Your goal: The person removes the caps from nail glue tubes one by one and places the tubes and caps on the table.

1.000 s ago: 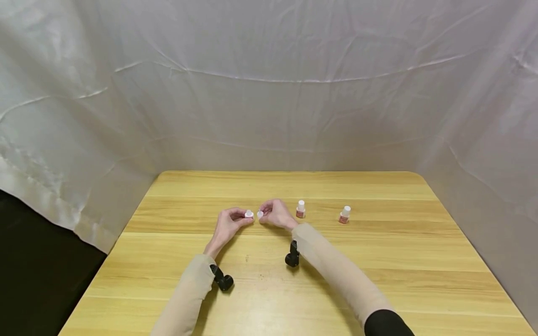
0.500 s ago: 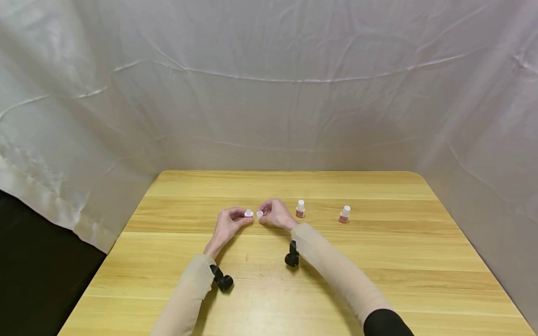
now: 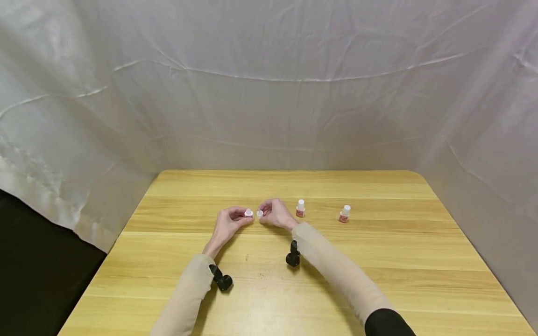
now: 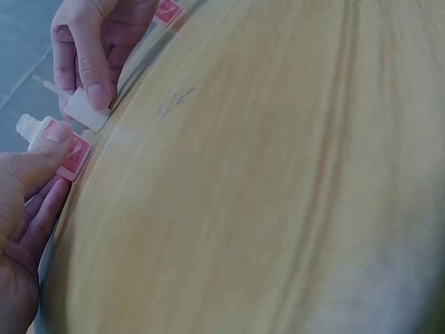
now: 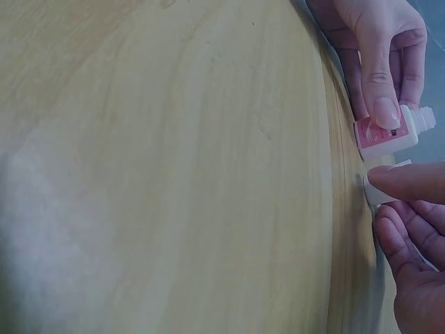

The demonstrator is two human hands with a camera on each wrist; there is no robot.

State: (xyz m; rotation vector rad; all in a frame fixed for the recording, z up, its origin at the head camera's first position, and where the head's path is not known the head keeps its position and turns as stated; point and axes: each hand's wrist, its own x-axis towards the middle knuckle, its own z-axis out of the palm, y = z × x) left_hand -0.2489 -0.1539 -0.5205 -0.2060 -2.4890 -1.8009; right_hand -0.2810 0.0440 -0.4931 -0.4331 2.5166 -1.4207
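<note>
Near the far middle of the table, my left hand grips a small white bottle with a pink label between thumb and fingers. The bottle is uncapped, and its threaded neck shows in the left wrist view. Just to the right, my right hand pinches a white cap turned over, a thin pale stem standing out from its open end. Cap and bottle are close beside each other. Fingers cover part of the bottle's label and, in the right wrist view, much of the cap.
Two capped bottles of like kind stand upright to the right, one nearer bottle and one farther bottle. The wooden table has a few dark specks before the hands. A grey cloth hangs behind and at the sides.
Both hands stay nearly in place, still holding the bottle and the cap. The two other bottles have not moved.
</note>
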